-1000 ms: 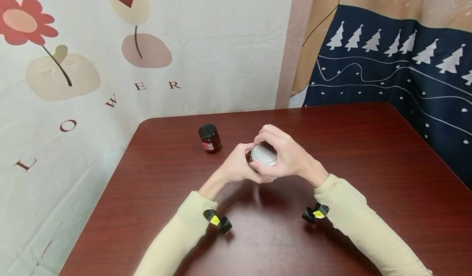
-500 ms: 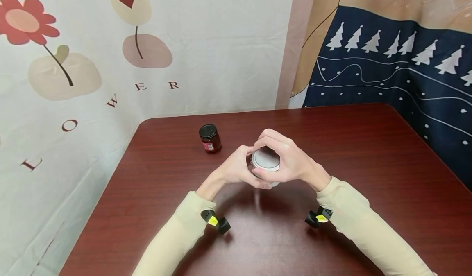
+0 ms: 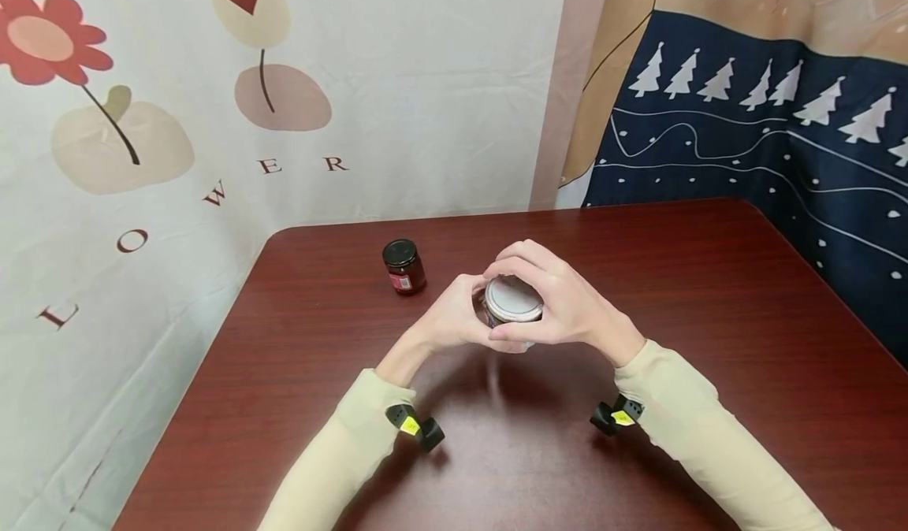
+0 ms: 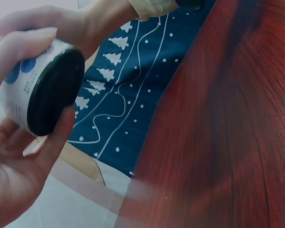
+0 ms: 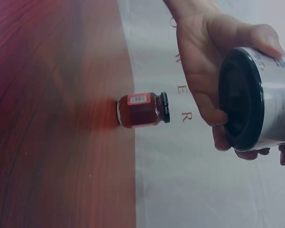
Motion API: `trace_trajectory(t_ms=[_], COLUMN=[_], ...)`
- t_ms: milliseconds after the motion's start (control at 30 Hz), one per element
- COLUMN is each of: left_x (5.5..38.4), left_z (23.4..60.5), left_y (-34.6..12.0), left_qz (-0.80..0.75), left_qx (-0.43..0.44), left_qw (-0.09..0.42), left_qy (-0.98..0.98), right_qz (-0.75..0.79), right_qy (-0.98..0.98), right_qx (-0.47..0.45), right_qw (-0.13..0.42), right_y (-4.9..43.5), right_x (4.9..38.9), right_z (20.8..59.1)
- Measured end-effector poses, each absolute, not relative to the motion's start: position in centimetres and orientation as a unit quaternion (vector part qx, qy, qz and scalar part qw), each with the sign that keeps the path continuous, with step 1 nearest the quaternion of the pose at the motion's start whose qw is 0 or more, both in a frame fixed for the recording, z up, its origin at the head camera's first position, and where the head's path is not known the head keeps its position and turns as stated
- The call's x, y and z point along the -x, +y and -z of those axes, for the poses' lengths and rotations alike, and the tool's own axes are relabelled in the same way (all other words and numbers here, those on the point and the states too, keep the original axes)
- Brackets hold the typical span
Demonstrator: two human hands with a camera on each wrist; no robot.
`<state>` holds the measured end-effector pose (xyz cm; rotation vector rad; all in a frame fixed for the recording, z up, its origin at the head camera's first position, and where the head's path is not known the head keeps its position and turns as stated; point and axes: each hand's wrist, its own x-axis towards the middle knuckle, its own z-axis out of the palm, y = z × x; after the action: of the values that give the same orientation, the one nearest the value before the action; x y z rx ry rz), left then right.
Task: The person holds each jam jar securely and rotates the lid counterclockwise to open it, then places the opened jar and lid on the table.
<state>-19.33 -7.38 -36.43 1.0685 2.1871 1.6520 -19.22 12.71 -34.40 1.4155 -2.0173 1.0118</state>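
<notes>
Both hands hold a short round can (image 3: 514, 298) above the table, its silver-grey end facing up. The left hand (image 3: 454, 314) wraps the body from the left, thumb toward me. From the right, the right hand (image 3: 571, 302) curls its fingers and thumb around the upper rim. The left wrist view shows the white label with blue round marks and the dark lower end (image 4: 57, 92) facing down. In the right wrist view, that same black end (image 5: 240, 97) has a raised rim, and the left hand's fingers lie against its edge.
A dark red jar (image 3: 403, 267) with a black lid and red label stands upright on the brown wood-grain table (image 3: 340, 342), left of the hands. A printed flower cloth (image 3: 426, 105) hangs behind; a navy cloth with white trees (image 3: 709, 137) hangs at right.
The right hand's fingers and thumb have shifted around the can's upper rim. The can dipped slightly, then rose again. The jar has stayed put.
</notes>
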Motion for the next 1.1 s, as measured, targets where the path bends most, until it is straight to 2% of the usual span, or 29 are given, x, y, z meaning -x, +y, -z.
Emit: trace_trajectory(t_ms=[367, 600, 800, 1100], left_x=[18.9, 18.3, 18.2, 18.4], left_z=[35.7, 35.7, 35.6, 35.4], left_y=[-6.3, -5.5, -5.4, -5.9], left_qz=[-0.507, -0.476, -0.477, -0.507], left_qx=[-0.258, -0.21, -0.2, -0.227], left_qw=[-0.005, -0.053, -0.046, 0.019], left_qy=[0.822, 0.852, 0.855, 0.831], right_qz=[-0.363, -0.37, -0.376, -0.387], right_qy=[-0.778, -0.788, -0.789, -0.776], right_qx=[-0.43, -0.408, -0.411, -0.44], right_qw=[0.28, 0.274, 0.261, 0.232], right_y=[13.1, 13.2, 13.4, 13.7], right_x=[19.6, 19.8, 19.9, 19.8], right_z=[35.1, 35.6, 35.6, 35.3])
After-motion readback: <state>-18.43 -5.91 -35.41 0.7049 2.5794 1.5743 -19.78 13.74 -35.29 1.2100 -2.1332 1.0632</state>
